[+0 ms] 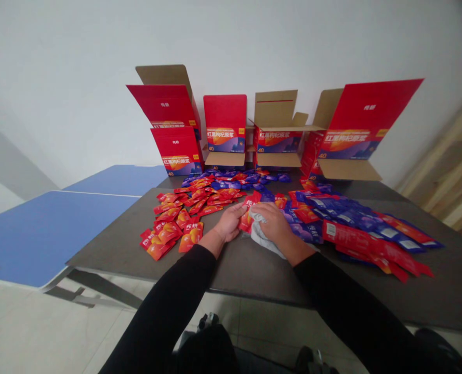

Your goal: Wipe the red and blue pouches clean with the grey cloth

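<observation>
Between my two hands is a red pouch with an orange fruit print. My left hand grips its left edge. In my right hand is a grey-white cloth, pressed against the pouch's right side and trailing down to the table. Left of my hands lie several loose red pouches. To the right, purple pouches lie close by my right hand, beside a spread of blue and red pouches with some backs facing up.
Red printed cartons with raised flaps line the back: a stacked pair at left, two in the middle and one at right. Mixed pouches lie before them. A blue table adjoins the dark table on the left.
</observation>
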Motion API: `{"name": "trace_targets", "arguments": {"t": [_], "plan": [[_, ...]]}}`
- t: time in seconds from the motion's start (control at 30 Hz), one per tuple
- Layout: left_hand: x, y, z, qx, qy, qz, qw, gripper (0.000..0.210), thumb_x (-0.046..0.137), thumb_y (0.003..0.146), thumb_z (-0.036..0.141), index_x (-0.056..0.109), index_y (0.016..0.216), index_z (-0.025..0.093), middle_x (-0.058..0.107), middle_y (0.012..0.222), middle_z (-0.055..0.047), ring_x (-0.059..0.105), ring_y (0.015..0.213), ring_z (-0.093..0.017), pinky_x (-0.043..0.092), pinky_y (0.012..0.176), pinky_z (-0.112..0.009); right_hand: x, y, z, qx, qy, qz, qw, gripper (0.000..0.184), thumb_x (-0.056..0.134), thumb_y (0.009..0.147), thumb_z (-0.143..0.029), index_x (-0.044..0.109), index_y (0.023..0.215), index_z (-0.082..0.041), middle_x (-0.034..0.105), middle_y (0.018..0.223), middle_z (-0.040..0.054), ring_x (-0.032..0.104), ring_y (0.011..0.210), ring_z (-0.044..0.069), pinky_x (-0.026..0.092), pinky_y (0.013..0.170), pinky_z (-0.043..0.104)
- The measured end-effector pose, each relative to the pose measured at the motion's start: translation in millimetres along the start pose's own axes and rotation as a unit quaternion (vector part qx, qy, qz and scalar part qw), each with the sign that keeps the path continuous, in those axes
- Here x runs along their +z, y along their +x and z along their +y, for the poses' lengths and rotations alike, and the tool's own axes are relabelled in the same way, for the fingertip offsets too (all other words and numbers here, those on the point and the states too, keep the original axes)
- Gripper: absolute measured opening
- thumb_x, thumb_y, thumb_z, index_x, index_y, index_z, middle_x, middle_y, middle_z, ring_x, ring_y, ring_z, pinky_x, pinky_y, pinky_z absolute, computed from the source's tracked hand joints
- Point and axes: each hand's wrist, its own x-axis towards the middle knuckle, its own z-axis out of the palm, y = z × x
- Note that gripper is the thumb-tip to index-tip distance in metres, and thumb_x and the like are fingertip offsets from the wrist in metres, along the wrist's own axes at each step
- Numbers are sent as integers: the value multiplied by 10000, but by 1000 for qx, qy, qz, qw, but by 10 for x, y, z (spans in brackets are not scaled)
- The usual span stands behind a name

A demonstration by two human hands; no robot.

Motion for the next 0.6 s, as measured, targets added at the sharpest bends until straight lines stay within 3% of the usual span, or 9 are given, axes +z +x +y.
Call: {"name": "trace_targets", "arguments": {"t": [0.27,0.43,0.6], "plan": [[-40,6,-13,-30,25,-11,999,123,687,875,134,728,976,78,759,874,-131,740,757,-205,588,768,-308,-75,31,75,92,-30,63,993,480,524,692,-26,741,1084,-201,726,1107,97,633,1062,290,508,1029,511],[-28,26,-16,-22,14,14,1000,111,681,878,128,719,977,94,758,889,-126,738,762,-200,588,765,-308,-92,39,95,125,-42,119,984,448,529,738,-58,729,1109,-212,686,1136,103,630,1088,285,519,1035,500],[-5,49,-23,21,15,38,999,99,693,876,156,696,962,108,744,859,-99,722,722,-184,579,737,-299,-20,5,65,67,-17,43,997,419,536,759,-63,735,1097,-211,708,1112,95,642,1058,277,537,996,471]]}}
